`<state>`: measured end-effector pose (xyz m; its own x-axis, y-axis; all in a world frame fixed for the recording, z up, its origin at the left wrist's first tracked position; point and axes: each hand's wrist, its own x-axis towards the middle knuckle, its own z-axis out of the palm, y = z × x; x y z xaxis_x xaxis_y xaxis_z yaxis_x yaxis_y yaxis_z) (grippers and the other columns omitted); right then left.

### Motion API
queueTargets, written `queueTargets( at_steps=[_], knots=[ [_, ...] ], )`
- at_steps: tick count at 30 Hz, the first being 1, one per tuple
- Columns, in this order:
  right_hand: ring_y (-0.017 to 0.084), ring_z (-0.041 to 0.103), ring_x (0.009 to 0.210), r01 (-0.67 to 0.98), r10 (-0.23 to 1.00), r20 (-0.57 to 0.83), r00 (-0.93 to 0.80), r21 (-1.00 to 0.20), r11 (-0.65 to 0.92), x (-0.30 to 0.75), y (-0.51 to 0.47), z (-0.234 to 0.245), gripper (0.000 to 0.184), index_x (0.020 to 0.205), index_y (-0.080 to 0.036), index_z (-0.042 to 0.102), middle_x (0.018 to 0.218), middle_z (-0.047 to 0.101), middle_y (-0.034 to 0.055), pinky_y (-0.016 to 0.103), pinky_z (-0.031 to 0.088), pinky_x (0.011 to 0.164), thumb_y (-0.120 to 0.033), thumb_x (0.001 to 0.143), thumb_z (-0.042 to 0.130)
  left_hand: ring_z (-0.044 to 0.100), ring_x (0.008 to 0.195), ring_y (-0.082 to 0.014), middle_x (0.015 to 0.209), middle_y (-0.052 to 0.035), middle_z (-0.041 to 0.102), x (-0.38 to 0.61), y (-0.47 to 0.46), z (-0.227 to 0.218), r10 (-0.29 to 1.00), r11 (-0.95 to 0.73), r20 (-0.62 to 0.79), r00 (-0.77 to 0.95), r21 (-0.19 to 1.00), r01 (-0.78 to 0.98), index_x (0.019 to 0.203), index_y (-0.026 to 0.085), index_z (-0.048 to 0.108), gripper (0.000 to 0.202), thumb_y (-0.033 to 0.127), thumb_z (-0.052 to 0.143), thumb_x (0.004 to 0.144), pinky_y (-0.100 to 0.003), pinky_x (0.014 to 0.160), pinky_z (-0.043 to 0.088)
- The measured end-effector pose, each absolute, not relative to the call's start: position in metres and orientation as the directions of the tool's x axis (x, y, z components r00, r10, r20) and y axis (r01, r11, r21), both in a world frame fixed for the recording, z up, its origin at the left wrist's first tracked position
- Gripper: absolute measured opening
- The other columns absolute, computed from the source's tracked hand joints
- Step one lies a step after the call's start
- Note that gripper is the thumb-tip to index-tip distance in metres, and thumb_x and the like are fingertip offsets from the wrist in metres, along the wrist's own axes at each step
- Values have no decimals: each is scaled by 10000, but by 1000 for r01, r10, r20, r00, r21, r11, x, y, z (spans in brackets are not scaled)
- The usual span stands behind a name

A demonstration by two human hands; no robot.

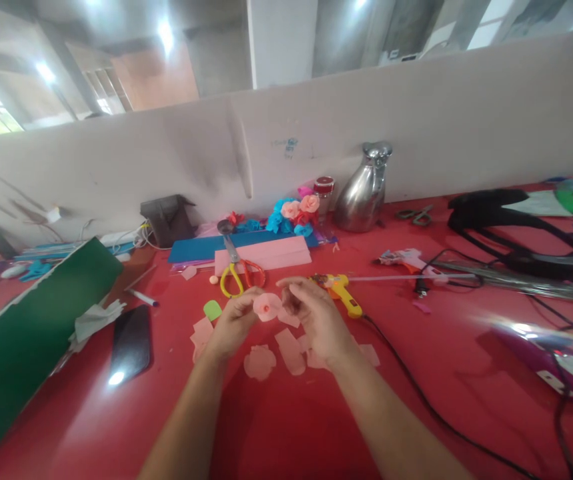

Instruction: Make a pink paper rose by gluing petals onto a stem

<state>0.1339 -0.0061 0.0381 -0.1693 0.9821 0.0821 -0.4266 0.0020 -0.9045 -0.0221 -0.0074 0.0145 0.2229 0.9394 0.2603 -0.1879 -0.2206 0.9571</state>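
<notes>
In the middle of the head view, my left hand pinches a small pink paper flower with a darker centre. My right hand is just to the right of it, fingers curled; whether something is between them cannot be made out. Below the hands lie a round stack of pink paper petals and loose pink paper pieces. A yellow glue gun rests behind my right hand. Scissors with yellow and red handles lie beyond my left hand, with a green paper piece close by.
Pink paper and finished paper flowers are at the back, beside a steel jug. A phone and green board stand left. A pink glue gun, black cable and purple device occupy the right.
</notes>
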Motion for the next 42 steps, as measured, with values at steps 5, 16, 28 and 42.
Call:
queueTargets(
  at_steps=[5, 16, 28, 42],
  knots=[
    [109, 504, 636, -381, 980, 34, -195, -923, -44, 132, -7, 32, 147, 850, -213, 662, 705, 590, 1, 229, 380, 576, -294, 753, 585, 525, 749, -135, 763, -12, 617, -15, -8, 11, 984, -85, 137, 112, 921, -381, 790, 194, 679, 101, 254, 669, 709, -276, 759, 398],
    [126, 532, 646, -267, 985, 55, -162, -964, 10, 123, -10, 37, 102, 763, -209, 629, 727, 609, -5, 255, 428, 607, -283, 693, 643, 526, 599, -77, 655, 10, 586, -3, -8, 13, 989, 101, -18, 144, 797, -596, 738, 163, 635, 101, 246, 681, 703, -218, 657, 418],
    [119, 460, 610, -188, 993, 25, -112, -982, 3, 125, -7, 30, 171, 815, -200, 655, 681, 557, -6, 235, 387, 550, -328, 706, 624, 466, 550, -52, 611, 27, 554, -4, -7, 8, 994, 83, -34, 103, 848, -523, 768, 170, 657, 120, 256, 691, 692, -179, 564, 352],
    [133, 477, 595, -167, 998, 41, -54, -985, 31, 124, -8, 31, 214, 820, -204, 642, 643, 542, -2, 255, 390, 545, -398, 738, 606, 469, 552, -59, 621, 7, 564, 0, -9, 12, 990, 134, -91, 108, 839, -527, 744, 155, 646, 167, 293, 705, 670, -179, 554, 348]
  ],
)
